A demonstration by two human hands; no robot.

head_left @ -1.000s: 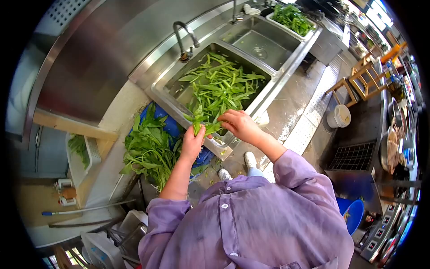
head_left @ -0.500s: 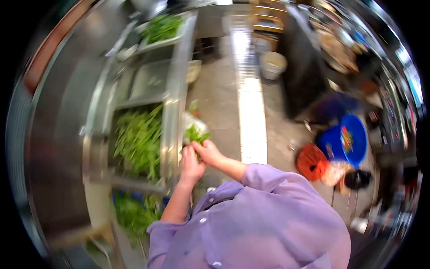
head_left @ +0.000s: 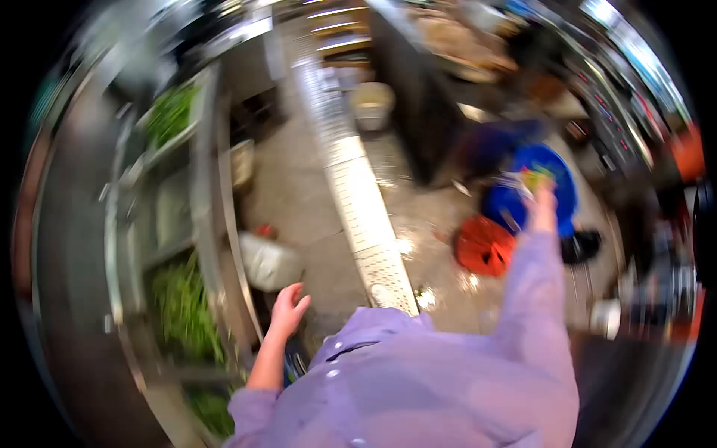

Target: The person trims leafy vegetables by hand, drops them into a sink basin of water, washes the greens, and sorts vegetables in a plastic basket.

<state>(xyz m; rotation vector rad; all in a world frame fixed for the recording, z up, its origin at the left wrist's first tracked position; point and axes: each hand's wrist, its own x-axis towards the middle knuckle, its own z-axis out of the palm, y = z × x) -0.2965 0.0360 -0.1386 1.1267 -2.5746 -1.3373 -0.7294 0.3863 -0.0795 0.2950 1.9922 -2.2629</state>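
My right hand [head_left: 541,203] is stretched out over the blue bucket [head_left: 559,170] at the right. Blurred green and yellowish bits [head_left: 535,178] show at its fingertips; whether the fingers still grip them cannot be made out. My left hand [head_left: 287,310] hangs near the sink's front edge with nothing in it, thumb and fingers apart. Beyond it lies a white plastic jug [head_left: 270,261] on the floor. Green leafy stems [head_left: 183,310] fill the near basin of the sink [head_left: 203,216] on the left.
A red bag [head_left: 484,245] and a black bag [head_left: 581,246] lie beside the bucket. A metal floor grate [head_left: 362,201] runs down the middle. Farther back stands a pale bucket [head_left: 371,104]. More greens [head_left: 171,113] sit in a tray at the sink's far end.
The view has swung right, away from the sink. My hands, together on the greens before, have parted: the right reached out over the blue bucket, and the left opened near the sink.
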